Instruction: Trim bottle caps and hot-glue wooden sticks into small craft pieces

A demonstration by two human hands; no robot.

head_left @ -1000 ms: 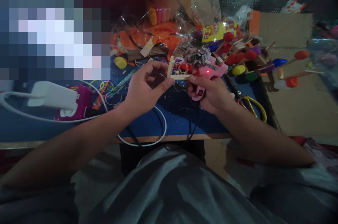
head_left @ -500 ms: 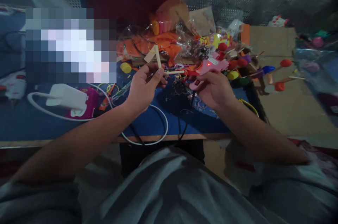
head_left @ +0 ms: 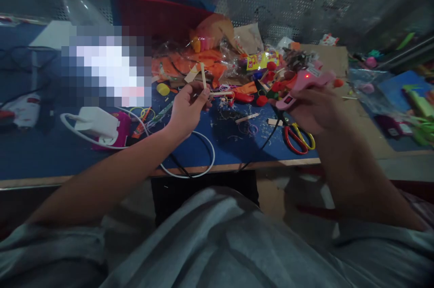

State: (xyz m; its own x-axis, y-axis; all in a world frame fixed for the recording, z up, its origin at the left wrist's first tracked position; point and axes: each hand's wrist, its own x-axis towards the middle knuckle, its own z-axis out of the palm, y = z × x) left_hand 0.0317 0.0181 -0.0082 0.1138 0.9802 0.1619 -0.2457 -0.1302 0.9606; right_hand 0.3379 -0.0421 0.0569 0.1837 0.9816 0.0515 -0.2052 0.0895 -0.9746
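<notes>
Between the thumb and fingers of my left hand [head_left: 191, 107] are thin wooden craft sticks [head_left: 204, 75]. One stick points up and another points right, so they meet at an angle at my fingertips. My right hand [head_left: 313, 109], blurred by motion, is wrapped round a pink hot glue gun [head_left: 300, 85] with a lit red light. Its black cord hangs down towards the table edge. The glue gun stands well to the right of the sticks, apart from them. Below my right hand lie scissors [head_left: 298, 139] with red and yellow handles.
A white charger plug [head_left: 96, 124] with a looped white cable sits on a magenta block [head_left: 122, 127] at left. A white glue gun [head_left: 25, 109] lies farther left. Plastic wrap, orange scraps [head_left: 203, 64] and red pompoms [head_left: 261, 100] clutter the back. Cardboard [head_left: 356, 120] lies at right.
My right hand has moved the pink glue gun right, away from the sticks, uncovering the scissors. My left hand still holds the sticks. The view has shifted slightly to the right.
</notes>
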